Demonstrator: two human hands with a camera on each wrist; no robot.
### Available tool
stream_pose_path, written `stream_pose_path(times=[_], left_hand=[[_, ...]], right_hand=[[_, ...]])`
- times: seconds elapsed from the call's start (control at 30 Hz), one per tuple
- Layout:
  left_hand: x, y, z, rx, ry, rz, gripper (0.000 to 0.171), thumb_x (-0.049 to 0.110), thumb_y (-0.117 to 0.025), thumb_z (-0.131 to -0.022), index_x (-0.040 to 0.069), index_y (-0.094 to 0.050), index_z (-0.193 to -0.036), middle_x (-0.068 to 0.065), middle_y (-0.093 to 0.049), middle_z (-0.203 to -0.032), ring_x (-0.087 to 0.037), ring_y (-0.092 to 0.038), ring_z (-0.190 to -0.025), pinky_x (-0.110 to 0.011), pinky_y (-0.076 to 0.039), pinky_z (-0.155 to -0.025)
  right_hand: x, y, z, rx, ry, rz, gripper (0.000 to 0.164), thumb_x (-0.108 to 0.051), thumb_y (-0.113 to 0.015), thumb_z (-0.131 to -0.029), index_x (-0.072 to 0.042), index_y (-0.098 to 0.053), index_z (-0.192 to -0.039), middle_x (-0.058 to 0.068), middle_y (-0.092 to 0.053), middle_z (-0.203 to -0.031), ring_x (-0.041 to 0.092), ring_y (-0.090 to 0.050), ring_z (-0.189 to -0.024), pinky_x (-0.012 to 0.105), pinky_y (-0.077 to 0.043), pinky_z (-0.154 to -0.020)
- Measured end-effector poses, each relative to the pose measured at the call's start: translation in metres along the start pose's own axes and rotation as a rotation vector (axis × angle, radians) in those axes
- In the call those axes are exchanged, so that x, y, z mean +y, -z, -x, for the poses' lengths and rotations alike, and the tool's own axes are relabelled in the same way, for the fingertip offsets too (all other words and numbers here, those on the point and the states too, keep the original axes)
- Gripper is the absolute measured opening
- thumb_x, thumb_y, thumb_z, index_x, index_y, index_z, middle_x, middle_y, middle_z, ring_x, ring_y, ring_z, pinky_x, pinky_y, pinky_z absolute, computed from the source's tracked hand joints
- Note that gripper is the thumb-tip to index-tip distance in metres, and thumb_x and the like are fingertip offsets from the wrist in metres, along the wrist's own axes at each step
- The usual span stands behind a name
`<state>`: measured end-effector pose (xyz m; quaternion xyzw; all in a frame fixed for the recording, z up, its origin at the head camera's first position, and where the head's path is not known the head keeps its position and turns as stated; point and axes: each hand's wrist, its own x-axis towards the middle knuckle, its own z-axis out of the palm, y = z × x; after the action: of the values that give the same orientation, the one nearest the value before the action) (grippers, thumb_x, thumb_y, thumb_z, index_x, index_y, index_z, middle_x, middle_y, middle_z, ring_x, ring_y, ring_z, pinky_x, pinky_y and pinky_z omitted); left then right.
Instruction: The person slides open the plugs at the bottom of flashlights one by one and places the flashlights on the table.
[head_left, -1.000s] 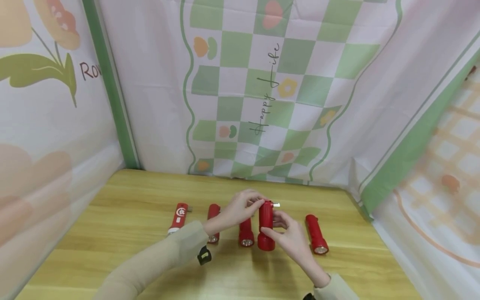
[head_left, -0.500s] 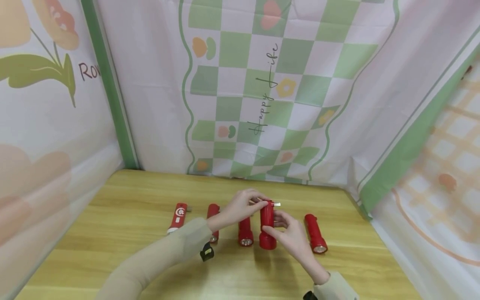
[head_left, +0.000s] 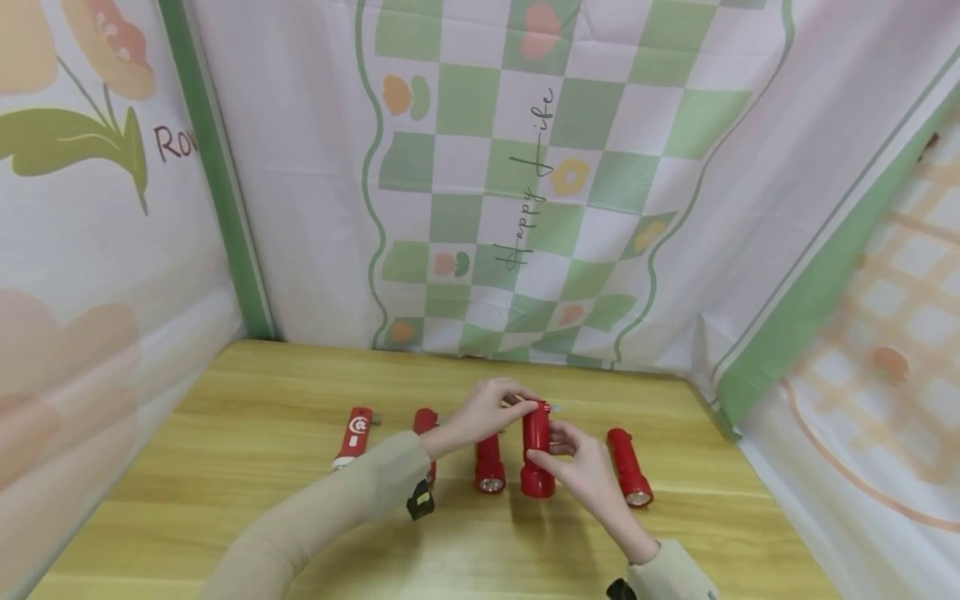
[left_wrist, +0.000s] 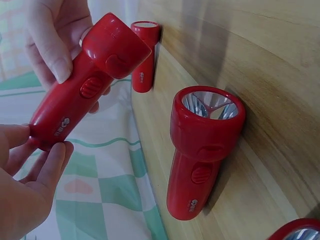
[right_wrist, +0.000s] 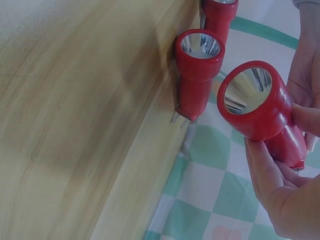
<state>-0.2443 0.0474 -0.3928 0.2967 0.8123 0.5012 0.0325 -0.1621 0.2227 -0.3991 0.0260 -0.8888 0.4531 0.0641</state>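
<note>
Both hands hold one red flashlight (head_left: 536,433) above the table, its lamp end toward the person. The left hand (head_left: 483,412) pinches the tail, where small metal plug prongs stick out to the right. The right hand (head_left: 583,468) grips the body just behind the wide head, thumb on the near side. In the left wrist view the held flashlight (left_wrist: 75,100) shows a slide switch and a small white logo. The right wrist view shows the reflector of the held flashlight (right_wrist: 247,92); its tail is partly hidden by fingers.
On the wooden table (head_left: 285,508) lie a red-and-white flashlight (head_left: 357,433) with prongs out, two red flashlights (head_left: 426,419) left of the hands, one partly behind the left wrist, and another red flashlight (head_left: 630,467) at the right. Printed curtains (head_left: 315,208) enclose the table.
The held flashlight and both hands have shifted very slightly right. The prongs at its tail look fainter and thinner than before. The hands keep the same hold.
</note>
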Motion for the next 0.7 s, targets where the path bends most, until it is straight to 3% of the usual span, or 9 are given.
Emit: stream_pose_path(times=[0.2,0.47,0.7], left_hand=[[-0.002,-0.004,-0.007,0.002,0.01,-0.01,0.023,0.026,-0.064,-0.097,0.013,-0.074,-0.114,-0.006,-0.074,-0.115,-0.015,-0.072,-0.091,-0.019,-0.056,-0.055],[-0.002,-0.004,-0.01,-0.013,0.056,0.056,0.021,0.023,-0.065,-0.097,0.013,-0.075,-0.112,-0.007,-0.075,-0.109,-0.007,-0.058,-0.06,-0.019,-0.047,-0.045],[-0.003,-0.005,-0.012,-0.016,0.063,0.069,0.022,0.021,-0.064,-0.097,0.011,-0.074,-0.113,-0.009,-0.075,-0.11,-0.006,-0.054,-0.055,-0.017,-0.044,-0.044]], right_hand=[[0.002,0.001,-0.002,0.008,-0.029,0.01,0.046,-0.018,-0.08,-0.082,0.0,-0.065,-0.122,0.017,-0.075,-0.108,0.026,-0.072,-0.095,0.034,-0.061,-0.082],[0.007,0.0,-0.006,0.02,-0.032,0.036,0.046,-0.017,-0.08,-0.083,0.002,-0.065,-0.121,0.019,-0.074,-0.108,0.027,-0.073,-0.094,0.032,-0.061,-0.081],[0.013,0.0,-0.009,0.015,-0.032,0.029,0.046,-0.018,-0.079,-0.083,0.003,-0.065,-0.122,0.02,-0.074,-0.109,0.027,-0.073,-0.096,0.032,-0.061,-0.082]])
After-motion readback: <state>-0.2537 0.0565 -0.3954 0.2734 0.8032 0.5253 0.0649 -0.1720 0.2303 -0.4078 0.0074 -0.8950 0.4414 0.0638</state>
